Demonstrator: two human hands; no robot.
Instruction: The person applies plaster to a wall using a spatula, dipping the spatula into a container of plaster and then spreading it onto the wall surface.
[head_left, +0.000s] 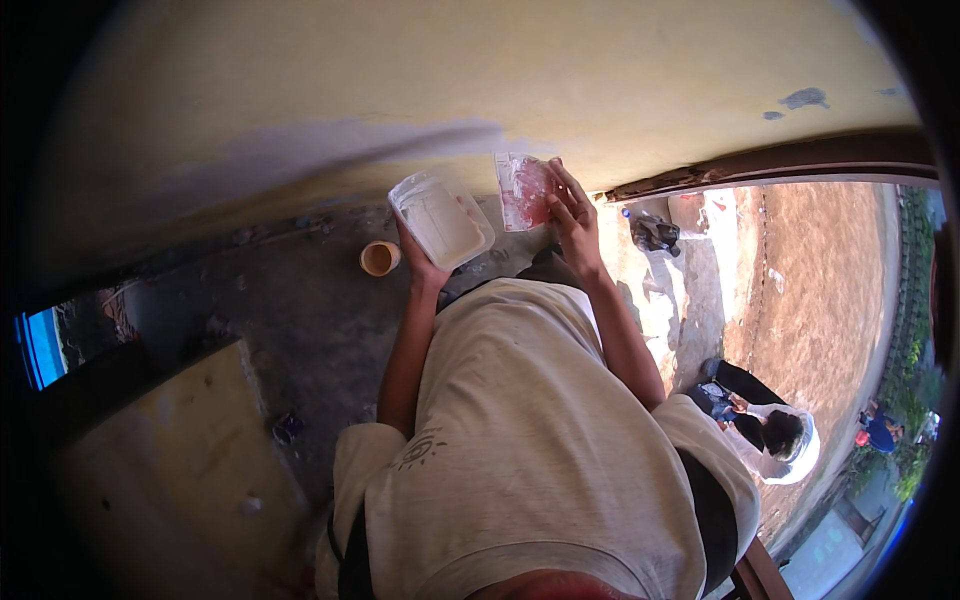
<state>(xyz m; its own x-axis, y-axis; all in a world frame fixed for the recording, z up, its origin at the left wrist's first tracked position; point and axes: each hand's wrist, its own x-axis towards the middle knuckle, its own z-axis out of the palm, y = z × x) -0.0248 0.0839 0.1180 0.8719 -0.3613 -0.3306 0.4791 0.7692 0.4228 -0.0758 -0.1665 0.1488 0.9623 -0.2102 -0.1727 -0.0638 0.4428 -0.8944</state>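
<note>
My left hand [422, 264] grips a pale, rectangular plastic tub [481, 240] from its near left side, fingers wrapped round its edge. Inside the tub lies a whitish paste [448, 228]. To the right of it, at about the same height, my right hand [576, 222] pinches a flat, reddish putty spreader [524, 192] by its right side. White residue coats the spreader's left and upper edges. A small gap separates spreader and tub. Both hands are in front of a yellowish wall [400, 70], which carries a greyish-white patch [300, 150] low down.
A round, open container [364, 259] stands on the dark floor [320, 320] left of the tub. A yellowish panel [210, 420] is at the lower left. Through the doorway on the right, a person in white [795, 455] is on the sunlit ground, and a dark bag [655, 235] lies nearby.
</note>
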